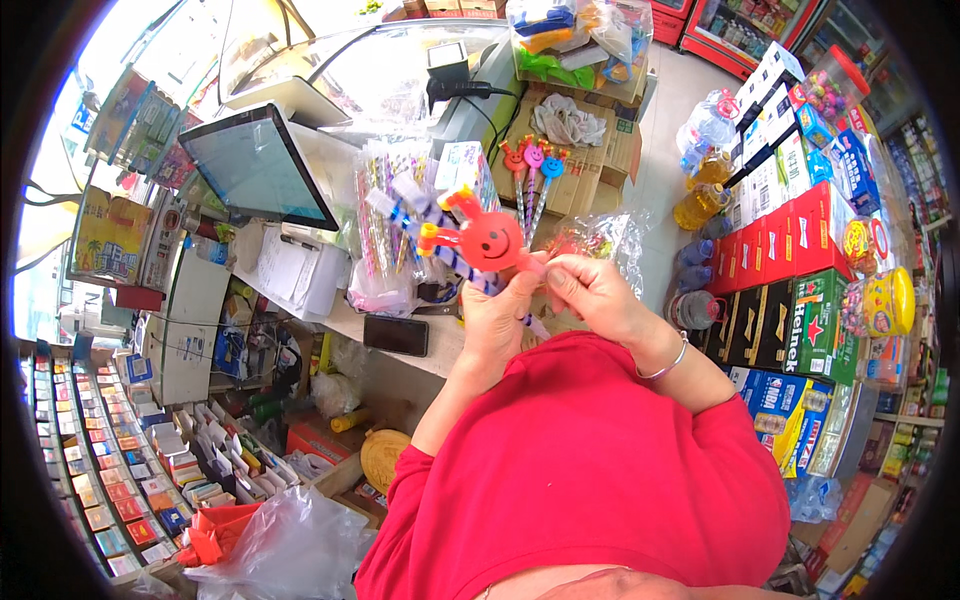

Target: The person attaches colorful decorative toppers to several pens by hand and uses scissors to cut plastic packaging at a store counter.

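Over the counter I hold a red smiley-faced toy (492, 240) with knobbed horns and striped blue-and-white sticks beside it. My left hand (492, 318) is closed round its lower part, thumb uppermost. Just to the right, my right hand (598, 296) pinches at the toy's base, its fingertips close to the left thumb; the exact point of grip is partly hidden. Beyond the hands lie three similar smiley toys on striped sticks: a red one (514, 160), a pink one (534, 157) and a blue one (552, 168).
Clear bags of patterned sticks (385, 270) lie left of my hands, with a black phone (396, 335) nearer me. A monitor (260, 165) stands at the left. Crinkled clear wrapping (620, 245) lies beyond my right hand. Stacked drink boxes (780, 245) and bottles line the right side.
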A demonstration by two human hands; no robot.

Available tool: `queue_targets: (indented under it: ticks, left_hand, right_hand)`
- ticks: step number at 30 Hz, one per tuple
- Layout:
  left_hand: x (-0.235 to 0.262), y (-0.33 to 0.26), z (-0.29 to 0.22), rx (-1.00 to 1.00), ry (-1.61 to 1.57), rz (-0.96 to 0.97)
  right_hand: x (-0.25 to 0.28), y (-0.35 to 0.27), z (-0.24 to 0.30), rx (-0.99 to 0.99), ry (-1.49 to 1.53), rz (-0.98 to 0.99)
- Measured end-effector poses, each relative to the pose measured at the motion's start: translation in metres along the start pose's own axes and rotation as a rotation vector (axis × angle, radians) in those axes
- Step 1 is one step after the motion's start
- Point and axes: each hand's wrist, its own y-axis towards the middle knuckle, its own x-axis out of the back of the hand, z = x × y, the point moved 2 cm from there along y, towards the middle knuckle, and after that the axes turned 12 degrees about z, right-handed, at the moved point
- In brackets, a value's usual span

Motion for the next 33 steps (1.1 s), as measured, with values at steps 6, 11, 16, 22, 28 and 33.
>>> queue_targets:
  ticks: [6,11,16,22,28,33]
  left_hand:
    - [0.038,0.015,-0.027,-0.255,-0.077,-0.126]
    - [0.039,0.013,-0.037,-0.199,-0.082,-0.150]
    - [0.049,-0.009,-0.020,-0.114,-0.103,-0.152]
    - [0.054,-0.031,-0.010,-0.034,-0.120,-0.219]
    - [0.064,-0.040,0.001,0.009,-0.079,-0.200]
    - [0.071,-0.042,0.011,0.040,-0.131,-0.263]
  right_hand:
    - [0.008,-0.011,-0.020,0.093,-0.259,0.147]
    - [0.026,-0.001,-0.018,0.033,0.484,-0.154]
    - [0.067,0.071,-0.068,-0.029,0.836,-0.334]
    - [0.055,0.139,-0.118,-0.196,0.727,-0.472]
    - [0.046,0.148,-0.121,-0.171,0.380,-0.286]
    - [0.059,0.070,-0.025,0.454,0.384,-0.365]
